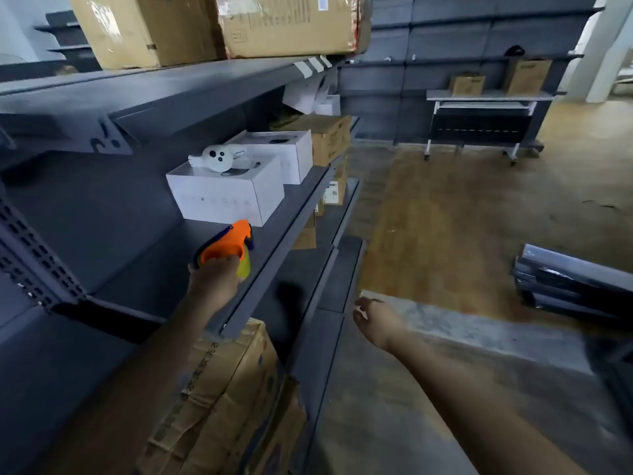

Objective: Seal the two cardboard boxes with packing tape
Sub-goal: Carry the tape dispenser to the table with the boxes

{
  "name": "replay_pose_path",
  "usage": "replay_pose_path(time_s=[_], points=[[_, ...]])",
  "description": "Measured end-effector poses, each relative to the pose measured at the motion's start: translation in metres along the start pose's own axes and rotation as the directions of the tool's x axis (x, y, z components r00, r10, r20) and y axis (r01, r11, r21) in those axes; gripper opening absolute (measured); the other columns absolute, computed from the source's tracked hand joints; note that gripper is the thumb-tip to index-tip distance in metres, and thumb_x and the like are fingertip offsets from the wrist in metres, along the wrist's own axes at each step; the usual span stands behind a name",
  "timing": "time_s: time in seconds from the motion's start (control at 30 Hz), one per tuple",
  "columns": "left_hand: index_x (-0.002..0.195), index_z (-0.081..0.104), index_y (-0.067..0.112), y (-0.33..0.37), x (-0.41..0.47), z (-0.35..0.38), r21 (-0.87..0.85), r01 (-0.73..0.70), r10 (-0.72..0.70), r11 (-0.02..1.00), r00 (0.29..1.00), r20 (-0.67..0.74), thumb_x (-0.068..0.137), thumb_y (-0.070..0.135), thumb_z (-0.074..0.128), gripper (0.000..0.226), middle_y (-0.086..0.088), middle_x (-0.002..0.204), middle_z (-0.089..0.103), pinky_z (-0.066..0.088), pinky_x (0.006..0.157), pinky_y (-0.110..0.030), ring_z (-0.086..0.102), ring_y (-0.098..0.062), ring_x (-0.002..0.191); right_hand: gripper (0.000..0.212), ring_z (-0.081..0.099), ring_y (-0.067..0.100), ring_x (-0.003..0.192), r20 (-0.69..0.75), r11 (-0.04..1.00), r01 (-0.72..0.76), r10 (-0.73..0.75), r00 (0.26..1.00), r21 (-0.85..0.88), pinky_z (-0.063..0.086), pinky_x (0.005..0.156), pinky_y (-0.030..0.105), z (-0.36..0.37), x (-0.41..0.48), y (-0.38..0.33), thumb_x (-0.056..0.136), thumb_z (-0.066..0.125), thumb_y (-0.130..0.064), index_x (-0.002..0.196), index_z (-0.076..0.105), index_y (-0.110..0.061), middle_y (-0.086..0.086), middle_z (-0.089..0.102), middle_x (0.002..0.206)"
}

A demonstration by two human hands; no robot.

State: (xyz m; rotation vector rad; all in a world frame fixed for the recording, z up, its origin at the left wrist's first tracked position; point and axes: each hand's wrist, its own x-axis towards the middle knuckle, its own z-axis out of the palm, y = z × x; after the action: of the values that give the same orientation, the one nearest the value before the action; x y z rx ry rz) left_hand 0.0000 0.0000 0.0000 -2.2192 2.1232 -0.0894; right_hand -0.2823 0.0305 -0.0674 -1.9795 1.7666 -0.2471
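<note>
A worn cardboard box (233, 389) sits lowest and nearest, under the grey shelf (150, 265). The frame edge cuts it off and the left forearm partly covers it, so its flaps cannot be made out. The left hand (214, 279) reaches onto the shelf and grips an orange tape dispenser (227, 245); its fingers are mostly hidden behind the handle. The right hand (375, 320) hangs out over the floor, fingers loosely curled, holding nothing. Just beyond the dispenser stands a white box (222, 197) with a blurred round white device (217, 158) on top. Large cartons (281, 22) fill the upper shelf, cropped above. Far off stands a table (486, 94).
</note>
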Motion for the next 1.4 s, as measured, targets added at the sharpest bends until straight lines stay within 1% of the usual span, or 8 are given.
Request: replay_pose_path(time_s=[0.1,0.27,0.37,0.63,0.77,0.97,1.23,1.4], points=[[0.123,0.044,0.009,0.015,0.007,-0.005,0.049,-0.067,0.072,0.997,0.991,-0.114,0.094,0.024,0.049,0.033,-0.01,0.107,0.058,0.044,0.08,-0.041,0.055,-0.029,0.099,0.039,0.052,0.029,0.118,-0.023,1.0,-0.015,0.015,1.0,0.008,0.044,0.096,0.036,-0.005,0.005,0.018,0.098,0.037,-0.027,0.131,0.047,-0.008,0.013,0.055,0.13],[0.08,0.056,0.007,0.081,0.015,-0.023,0.004,-0.387,0.347,0.922,0.823,-0.45,0.063,0.013,0.082,0.031,-0.009,0.065,0.059,0.045,0.049,-0.033,0.06,-0.032,0.056,0.039,0.049,0.028,0.12,-0.083,1.0,-0.01,0.008,0.997,-0.029,0.041,0.098,0.036,-0.025,0.019,0.063,0.098,0.037,-0.027,0.133,0.047,-0.012,0.01,0.053,0.132],[0.08,0.055,0.01,0.144,0.031,-0.037,-0.065,-0.507,0.426,0.86,0.782,-0.455,0.068,0.018,0.079,0.028,-0.009,0.067,0.061,0.046,0.051,-0.035,0.061,-0.033,0.063,0.039,0.047,0.025,0.123,-0.1,1.0,0.0,-0.001,0.995,-0.01,0.039,0.1,0.032,-0.049,0.031,0.099,0.099,0.036,-0.027,0.134,0.047,-0.013,0.009,0.051,0.135],[0.1,0.053,0.013,0.333,0.117,-0.038,-0.203,-0.53,0.421,0.823,0.81,-0.409,0.088,0.037,0.059,0.028,-0.008,0.095,0.063,0.04,0.061,-0.036,0.058,-0.031,0.096,0.037,0.052,0.03,0.114,-0.205,0.989,-0.102,0.078,0.976,-0.107,0.041,0.089,0.033,-0.154,0.076,0.252,0.098,0.038,-0.028,0.13,0.051,-0.015,0.009,0.055,0.128],[0.107,0.048,0.016,0.425,0.175,-0.044,-0.248,-0.547,0.439,0.8,0.814,-0.381,0.092,0.04,0.051,0.028,-0.003,0.101,0.059,0.031,0.06,-0.032,0.056,-0.025,0.1,0.035,0.056,0.031,0.106,-0.28,0.978,-0.181,0.147,0.949,-0.1,0.047,0.084,0.037,-0.222,0.098,0.338,0.097,0.039,-0.027,0.126,0.054,-0.013,0.012,0.058,0.121],[0.113,0.045,0.02,0.543,0.255,-0.054,-0.323,-0.58,0.476,0.748,0.807,-0.348,0.092,0.042,0.049,0.029,-0.001,0.106,0.057,0.037,0.063,-0.03,0.056,-0.023,0.1,0.029,0.06,0.034,0.094,-0.319,0.963,-0.252,0.209,0.924,-0.099,0.049,0.075,0.042,-0.289,0.15,0.434,0.093,0.038,-0.026,0.109,0.057,-0.01,0.013,0.062,0.106],[0.116,0.047,0.017,0.648,0.406,-0.03,-0.353,-0.591,0.498,0.725,0.804,-0.325,0.093,0.044,0.046,0.035,-0.002,0.104,0.057,0.043,0.071,-0.033,0.057,-0.022,0.098,0.03,0.061,0.028,0.099,-0.249,0.978,-0.208,0.206,0.946,0.016,0.047,0.079,0.035,-0.34,0.293,0.531,0.097,0.042,-0.025,0.118,0.059,-0.012,0.01,0.063,0.11],[0.12,0.043,0.022,0.707,0.546,-0.032,-0.328,-0.597,0.513,0.732,0.8,-0.311,0.094,0.046,0.041,0.036,0.004,0.105,0.055,0.045,0.076,-0.026,0.056,-0.014,0.098,0.02,0.059,0.021,0.08,-0.247,0.981,-0.171,0.189,0.95,0.095,0.04,0.069,0.032,-0.393,0.418,0.595,0.098,0.039,-0.02,0.081,0.051,-0.021,0.001,0.058,0.082]])
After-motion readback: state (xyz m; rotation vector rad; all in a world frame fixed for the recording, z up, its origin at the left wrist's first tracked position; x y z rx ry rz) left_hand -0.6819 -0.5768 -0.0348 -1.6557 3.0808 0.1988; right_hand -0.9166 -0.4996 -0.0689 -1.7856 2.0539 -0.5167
